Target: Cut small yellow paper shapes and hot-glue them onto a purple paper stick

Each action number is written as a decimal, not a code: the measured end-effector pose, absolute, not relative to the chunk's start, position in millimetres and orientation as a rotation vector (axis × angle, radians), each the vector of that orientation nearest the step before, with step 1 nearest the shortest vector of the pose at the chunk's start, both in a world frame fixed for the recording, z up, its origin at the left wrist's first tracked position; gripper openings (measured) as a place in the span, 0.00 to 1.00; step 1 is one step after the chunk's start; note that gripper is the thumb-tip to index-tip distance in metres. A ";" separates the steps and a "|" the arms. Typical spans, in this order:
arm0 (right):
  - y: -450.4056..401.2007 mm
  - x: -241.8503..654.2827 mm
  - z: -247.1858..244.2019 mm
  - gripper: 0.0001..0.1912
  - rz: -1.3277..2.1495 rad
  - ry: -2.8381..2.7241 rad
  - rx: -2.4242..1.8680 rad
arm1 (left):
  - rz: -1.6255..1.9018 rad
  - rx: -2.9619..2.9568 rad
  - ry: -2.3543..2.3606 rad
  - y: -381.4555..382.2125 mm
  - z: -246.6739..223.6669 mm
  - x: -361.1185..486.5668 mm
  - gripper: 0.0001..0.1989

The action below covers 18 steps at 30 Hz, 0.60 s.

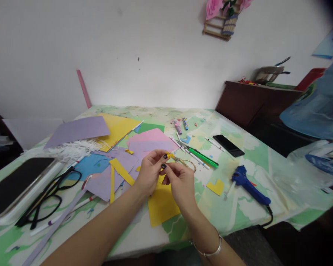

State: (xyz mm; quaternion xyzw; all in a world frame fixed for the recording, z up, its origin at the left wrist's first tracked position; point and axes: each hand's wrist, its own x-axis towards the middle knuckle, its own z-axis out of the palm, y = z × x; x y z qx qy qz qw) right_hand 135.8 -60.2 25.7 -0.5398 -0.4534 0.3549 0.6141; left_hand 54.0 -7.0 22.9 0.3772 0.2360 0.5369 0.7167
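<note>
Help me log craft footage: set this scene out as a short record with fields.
Left hand: pinching small yellow piece
Right hand: close beside that piece; grip unclear
Under hands: yellow sheet
To the right: yellow offcut, then blue glue gun
Farther back: green cutter, black phone
To the left: purple paper, yellow strip

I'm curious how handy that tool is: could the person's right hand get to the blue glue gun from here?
Probably yes: only a flat yellow paper scrap seems to lie between the right hand and the blue glue gun. That hand's fingers look busy beside the left hand, though.
</note>
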 end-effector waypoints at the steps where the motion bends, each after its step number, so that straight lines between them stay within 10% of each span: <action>1: -61.0 136.6 24.8 0.11 0.811 -1.054 -1.236 | 1.196 0.832 0.527 -6.5 22.6 54.2 0.11; 18: -127.8 179.2 39.0 0.09 0.757 -1.171 -1.226 | 1.307 0.788 0.550 12.0 19.6 50.9 0.11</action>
